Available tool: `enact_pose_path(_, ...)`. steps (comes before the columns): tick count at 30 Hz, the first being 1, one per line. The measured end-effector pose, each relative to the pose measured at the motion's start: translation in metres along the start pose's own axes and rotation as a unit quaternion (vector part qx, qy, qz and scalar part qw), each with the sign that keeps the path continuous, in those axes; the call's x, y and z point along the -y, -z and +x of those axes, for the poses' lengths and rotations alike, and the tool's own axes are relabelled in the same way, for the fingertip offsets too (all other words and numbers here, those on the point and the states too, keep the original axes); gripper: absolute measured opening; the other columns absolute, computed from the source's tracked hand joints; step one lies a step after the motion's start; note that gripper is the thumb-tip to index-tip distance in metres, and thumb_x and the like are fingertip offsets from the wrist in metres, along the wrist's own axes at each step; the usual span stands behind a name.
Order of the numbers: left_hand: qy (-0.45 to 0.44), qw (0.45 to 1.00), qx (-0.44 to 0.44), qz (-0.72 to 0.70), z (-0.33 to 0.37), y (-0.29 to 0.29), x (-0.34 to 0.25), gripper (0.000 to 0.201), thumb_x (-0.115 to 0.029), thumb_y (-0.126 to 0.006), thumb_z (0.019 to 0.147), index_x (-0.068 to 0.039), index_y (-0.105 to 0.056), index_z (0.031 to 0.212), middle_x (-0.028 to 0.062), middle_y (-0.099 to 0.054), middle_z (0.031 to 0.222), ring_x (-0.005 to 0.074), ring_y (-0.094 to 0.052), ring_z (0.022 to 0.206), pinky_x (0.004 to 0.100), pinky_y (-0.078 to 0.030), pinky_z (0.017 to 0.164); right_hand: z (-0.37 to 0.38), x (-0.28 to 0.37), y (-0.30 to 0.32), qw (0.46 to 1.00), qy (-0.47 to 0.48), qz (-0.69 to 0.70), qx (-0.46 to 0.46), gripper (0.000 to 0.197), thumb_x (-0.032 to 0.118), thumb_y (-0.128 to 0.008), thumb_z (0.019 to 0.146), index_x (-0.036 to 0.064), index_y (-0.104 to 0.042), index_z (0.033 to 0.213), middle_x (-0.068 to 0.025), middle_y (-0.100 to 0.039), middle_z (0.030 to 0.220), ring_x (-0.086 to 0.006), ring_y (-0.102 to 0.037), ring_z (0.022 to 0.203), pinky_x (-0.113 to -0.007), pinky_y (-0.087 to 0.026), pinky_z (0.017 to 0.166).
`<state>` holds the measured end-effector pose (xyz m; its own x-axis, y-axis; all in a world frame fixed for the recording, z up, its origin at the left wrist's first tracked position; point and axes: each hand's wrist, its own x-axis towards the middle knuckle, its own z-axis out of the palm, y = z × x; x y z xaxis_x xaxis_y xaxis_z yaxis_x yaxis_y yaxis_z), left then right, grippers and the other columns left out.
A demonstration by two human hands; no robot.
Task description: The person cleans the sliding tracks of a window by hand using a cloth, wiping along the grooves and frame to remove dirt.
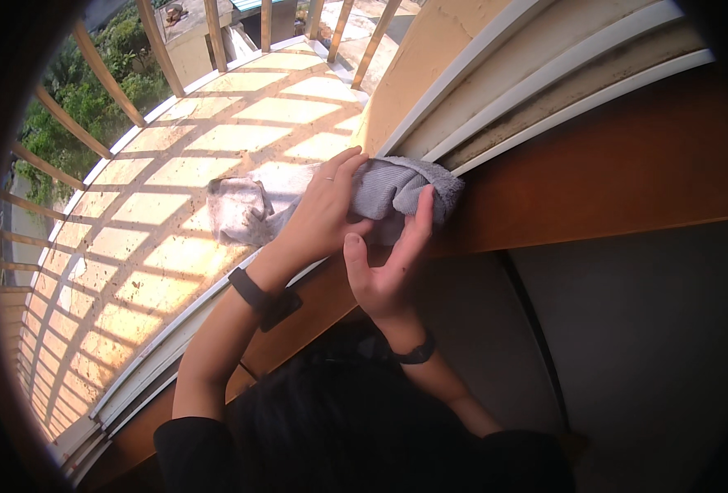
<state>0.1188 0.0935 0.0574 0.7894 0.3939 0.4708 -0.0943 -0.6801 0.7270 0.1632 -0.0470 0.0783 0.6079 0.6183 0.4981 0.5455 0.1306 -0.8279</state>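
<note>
A grey ribbed cloth [388, 189] lies bunched across the sliding-window track, its dirty, pale end [239, 209] reaching onto the sunlit ledge. My left hand [324, 201] rests over the middle of the cloth, fingers stretched out and thumb apart. Close by on the near side, my right hand [392, 267] is open, its thumb and fingers spread. Its fingertips are against or just over the folded right end of the cloth; contact is hard to tell.
Beyond the track [536, 74] the stained ledge [158, 246] runs out to a row of railing bars [93, 123], with green plants outside. A brown wooden sill [610, 164] borders the track on my side. Dark grey panels [643, 329] stand below it.
</note>
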Motion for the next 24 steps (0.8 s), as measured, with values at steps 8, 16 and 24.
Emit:
enact_pose_path(8, -0.055, 0.992, -0.085, 0.077, 0.005, -0.023, -0.023, 0.068, -0.024, -0.074, 0.083, 0.000, -0.048, 0.141, 0.0266, -0.046, 0.143, 0.0449, -0.047, 0.130, 0.0469, -0.041, 0.109, 0.022, 0.031, -0.026, 0.977, 0.001, -0.204, -0.064, 0.106, 0.025, -0.069, 0.088, -0.0096, 0.004, 0.156, -0.0346, -0.021, 0.155, -0.0397, -0.027, 0.144, -0.047, -0.021, 0.120)
enact_pose_path(16, -0.013, 0.968, -0.184, 0.167, -0.003, -0.037, -0.057, 0.052, -0.014, -0.069, 0.084, -0.004, -0.060, 0.134, 0.0221, -0.056, 0.129, 0.0406, -0.050, 0.126, 0.0454, -0.048, 0.100, 0.031, 0.027, -0.047, 0.991, -0.021, -0.004, -0.130, 0.105, 0.028, -0.069, 0.088, -0.0105, 0.000, 0.156, -0.0344, -0.023, 0.154, -0.0407, -0.027, 0.142, -0.047, -0.021, 0.118)
enact_pose_path(24, -0.054, 0.986, -0.149, 0.060, 0.012, -0.037, -0.042, 0.050, -0.014, -0.069, 0.084, -0.005, -0.061, 0.132, 0.0192, -0.056, 0.128, 0.0363, -0.052, 0.123, 0.0423, -0.049, 0.097, 0.062, 0.093, -0.046, 0.989, -0.023, 0.088, -0.120, 0.103, 0.036, -0.065, 0.089, -0.0103, -0.002, 0.157, -0.0320, -0.018, 0.156, -0.0347, -0.019, 0.148, -0.044, -0.012, 0.122)
